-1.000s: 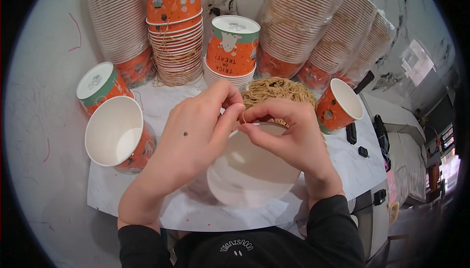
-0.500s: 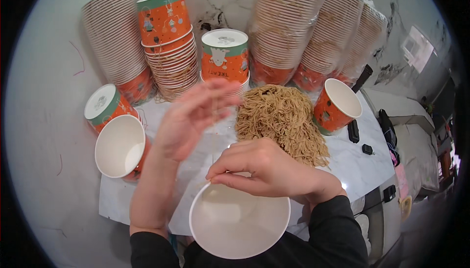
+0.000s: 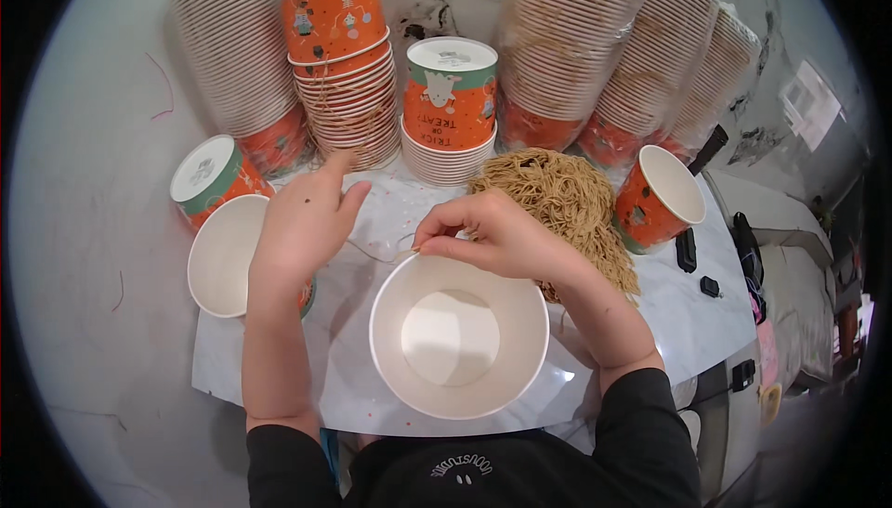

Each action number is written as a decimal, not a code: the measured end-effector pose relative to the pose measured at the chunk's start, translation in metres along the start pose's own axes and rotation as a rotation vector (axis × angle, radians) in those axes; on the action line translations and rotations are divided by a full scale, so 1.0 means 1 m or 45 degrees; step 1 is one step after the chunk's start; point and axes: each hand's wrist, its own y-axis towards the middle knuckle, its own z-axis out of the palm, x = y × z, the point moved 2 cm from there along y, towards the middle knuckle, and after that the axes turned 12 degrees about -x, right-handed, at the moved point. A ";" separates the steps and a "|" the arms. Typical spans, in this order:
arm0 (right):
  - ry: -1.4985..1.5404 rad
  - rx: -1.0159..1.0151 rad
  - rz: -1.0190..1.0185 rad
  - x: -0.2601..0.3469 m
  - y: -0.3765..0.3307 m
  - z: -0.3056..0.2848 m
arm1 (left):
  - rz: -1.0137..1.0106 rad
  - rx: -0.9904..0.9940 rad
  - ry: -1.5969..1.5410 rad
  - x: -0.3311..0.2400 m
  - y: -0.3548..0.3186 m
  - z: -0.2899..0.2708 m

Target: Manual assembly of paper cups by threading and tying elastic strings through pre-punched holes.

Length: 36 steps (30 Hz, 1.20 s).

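A large white-lined paper bucket stands at the table's front, its mouth turned toward me. My right hand is closed at its far rim, thumb and fingertips pinching the edge together with a thin tan cord. That cord trails left from the pinch toward my left hand. My left hand hovers with index finger stretched out and thumb apart, in front of a stack of orange paper buckets. Its other fingers are partly hidden behind the hand. A heap of tan cords lies beyond my right hand.
At the left lie two orange-and-green buckets, one open and one bottom-up. An upside-down bucket tops a short stack. Plastic-wrapped stacks line the wall. An upright bucket and small black objects sit right.
The bucket and my right hand have moved away from my body, onto the table. My left hand has shifted left and turned its back toward me.
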 end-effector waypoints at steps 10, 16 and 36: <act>-0.233 -0.041 -0.228 -0.008 0.002 0.009 | -0.410 0.569 -0.778 0.001 -0.029 0.022; -0.245 -0.094 -0.363 -0.003 0.003 0.014 | -0.810 0.678 -1.358 0.014 -0.061 0.052; 0.559 -0.088 0.562 0.009 0.009 0.024 | -0.499 0.062 -1.809 0.011 -0.082 0.046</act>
